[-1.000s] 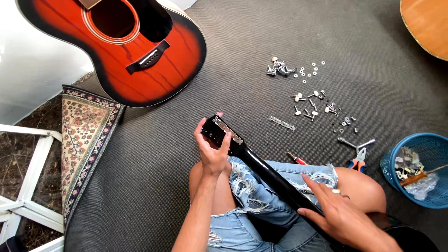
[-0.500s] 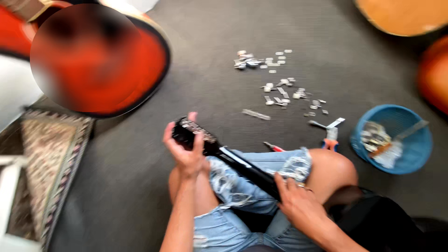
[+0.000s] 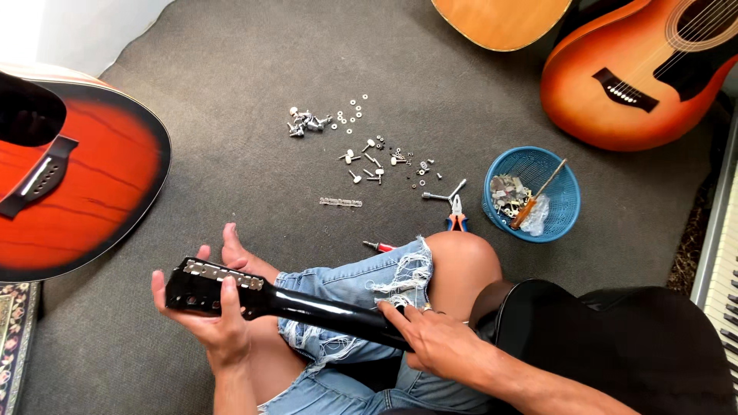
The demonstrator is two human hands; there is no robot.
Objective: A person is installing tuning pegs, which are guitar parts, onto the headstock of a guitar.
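Black guitar neck [image 3: 307, 307] across the lap, left hand [image 3: 211, 323] gripping its headstock [image 3: 211, 284], right hand [image 3: 438, 346] clasping lower down.

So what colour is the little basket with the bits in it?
The basket is blue, a mesh plastic one, seen clearly in the head view.

Grey carpet [image 3: 231, 92] bears screws [image 3: 361, 146], blue basket [image 3: 565, 219], guitars [image 3: 69, 177]
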